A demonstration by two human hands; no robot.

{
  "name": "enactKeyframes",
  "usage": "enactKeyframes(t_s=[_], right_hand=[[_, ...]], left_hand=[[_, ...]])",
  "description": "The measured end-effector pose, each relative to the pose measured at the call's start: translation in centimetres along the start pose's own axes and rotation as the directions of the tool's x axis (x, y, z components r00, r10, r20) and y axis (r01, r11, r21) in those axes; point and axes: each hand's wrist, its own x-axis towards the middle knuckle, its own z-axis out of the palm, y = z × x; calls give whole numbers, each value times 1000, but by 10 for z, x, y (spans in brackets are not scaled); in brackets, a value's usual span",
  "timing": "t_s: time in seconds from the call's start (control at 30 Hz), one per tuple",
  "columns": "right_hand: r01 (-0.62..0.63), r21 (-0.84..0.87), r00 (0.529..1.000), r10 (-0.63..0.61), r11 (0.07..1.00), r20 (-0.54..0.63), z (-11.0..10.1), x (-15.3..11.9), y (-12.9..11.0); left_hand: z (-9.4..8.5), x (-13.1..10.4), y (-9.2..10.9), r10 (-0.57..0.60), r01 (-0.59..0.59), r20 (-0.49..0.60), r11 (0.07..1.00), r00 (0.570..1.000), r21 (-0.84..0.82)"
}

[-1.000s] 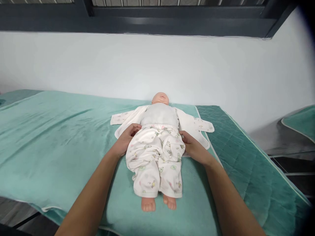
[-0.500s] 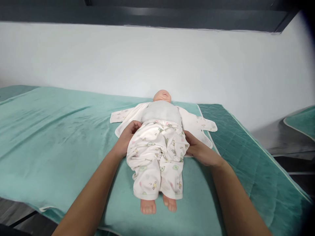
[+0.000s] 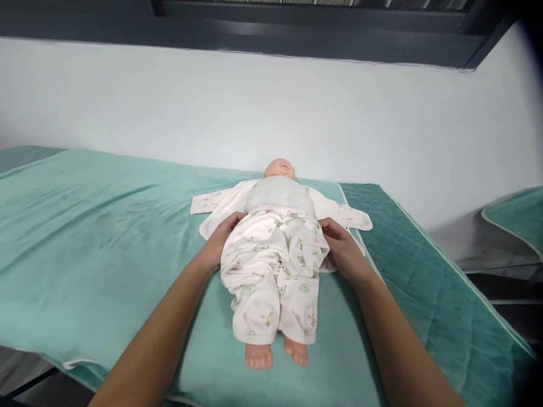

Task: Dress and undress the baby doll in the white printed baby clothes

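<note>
A baby doll [image 3: 280, 193] lies on its back, head away from me, bare feet toward me. Patterned white trousers [image 3: 271, 254] cover its hips and legs, with the waistband around its middle. Beneath its upper body, a white patterned jacket [image 3: 231, 204] lies spread open with both sleeves outward. My left hand [image 3: 223, 237] is closed on the trousers at the left side of the waist, its fingertips partly hidden. At the right side of the waist, my right hand [image 3: 341, 246] is closed on the trousers' edge.
The doll rests on a green sheet [image 3: 106, 254], with a darker quilted cover [image 3: 424, 271] to the right. Behind stands a white wall [image 3: 254, 107], and a dark metal frame [image 3: 297, 34] crosses above. Another green cloth edge [image 3: 517, 217] shows at the far right.
My right hand has shifted up to the waistband's side, its fingers showing more than before. My left hand stays at the other side. The view has tilted slightly.
</note>
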Motion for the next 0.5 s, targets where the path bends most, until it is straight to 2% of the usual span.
enactKeyframes(t_s=[0.17, 0.27, 0.33, 0.4, 0.47, 0.5], right_hand=[[30, -23, 996, -32, 999, -85, 2, 5, 6], [55, -100, 983, -71, 993, -168, 2, 8, 9], [54, -197, 958, -106, 979, -266, 1, 11, 10], [11, -322, 909, -143, 947, -392, 0, 13, 11], [-53, -433, 874, -168, 900, -456, 0, 14, 12], [-67, -474, 877, -174, 878, -448, 1, 14, 13]], left_hand=[[1, 3, -10, -23, 25, -45, 999, 999, 43], [0, 9, -22, -33, 31, -98, 999, 995, -23], [0, 13, -30, -69, 47, -206, 993, 976, -109], [0, 17, -38, -105, 55, -322, 985, 941, -161], [2, 19, -42, -121, 63, -355, 983, 927, -171], [3, 20, -42, -124, 68, -331, 982, 935, -175]])
